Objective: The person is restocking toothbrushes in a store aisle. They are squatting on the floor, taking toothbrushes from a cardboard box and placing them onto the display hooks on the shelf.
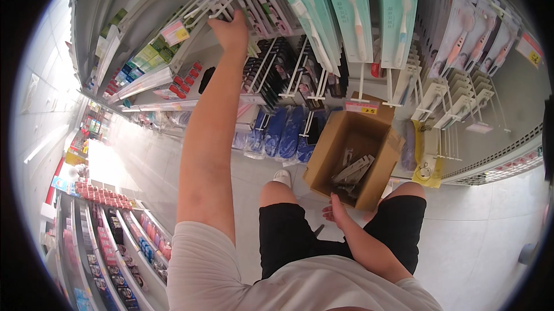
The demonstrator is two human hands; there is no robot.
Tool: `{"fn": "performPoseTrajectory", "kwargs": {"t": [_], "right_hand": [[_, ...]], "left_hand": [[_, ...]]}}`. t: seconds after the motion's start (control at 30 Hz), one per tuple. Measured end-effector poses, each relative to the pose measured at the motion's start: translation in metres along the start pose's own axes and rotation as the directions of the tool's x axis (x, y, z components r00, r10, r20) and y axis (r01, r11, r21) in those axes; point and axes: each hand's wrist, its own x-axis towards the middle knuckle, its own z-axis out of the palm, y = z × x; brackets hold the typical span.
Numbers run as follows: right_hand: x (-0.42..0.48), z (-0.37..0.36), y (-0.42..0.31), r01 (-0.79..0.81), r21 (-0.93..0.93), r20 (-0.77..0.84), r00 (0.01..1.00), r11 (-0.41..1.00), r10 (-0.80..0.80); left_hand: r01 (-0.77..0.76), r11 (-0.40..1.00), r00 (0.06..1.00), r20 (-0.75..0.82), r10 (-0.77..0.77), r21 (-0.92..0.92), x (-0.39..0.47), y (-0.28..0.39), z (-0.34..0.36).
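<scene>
My left hand (229, 32) reaches up to the white peg hooks (225, 6) at the upper left, beside hanging packs with dark and pink toothbrushes (272, 8); its fingertips are partly hidden among the hooks, so any hold is unclear. My right hand (336, 211) is at the near edge of an open cardboard box (316, 172), fingers slightly spread beside its wall, nothing visible in them. Inside the box lie a few slim white packages (355, 169). Above the box hang teal blister packs of toothbrushes (352, 16).
Clear packs with orange-pink toothbrushes (461, 45) hang at the upper right. Blue plastic-wrapped items (290, 131) line the bottom shelf left of the box. Stocked shelves (117, 246) stand at the lower left. A price tag (175, 32) juts out near my left hand.
</scene>
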Motion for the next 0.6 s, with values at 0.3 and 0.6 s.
{"fn": "performPoseTrajectory", "kwargs": {"t": [0.3,0.6], "right_hand": [[0.007,0.008,0.004,-0.005,0.026,-0.022,1.0,1.0,0.006],[0.016,0.011,0.007,0.013,0.014,-0.009,1.0,1.0,-0.013]], "left_hand": [[0.0,1.0,0.998,0.055,0.002,-0.029,-0.007,0.003,-0.053],[0.669,0.627,0.727,0.523,-0.444,-0.398,0.015,-0.003,-0.093]]}}
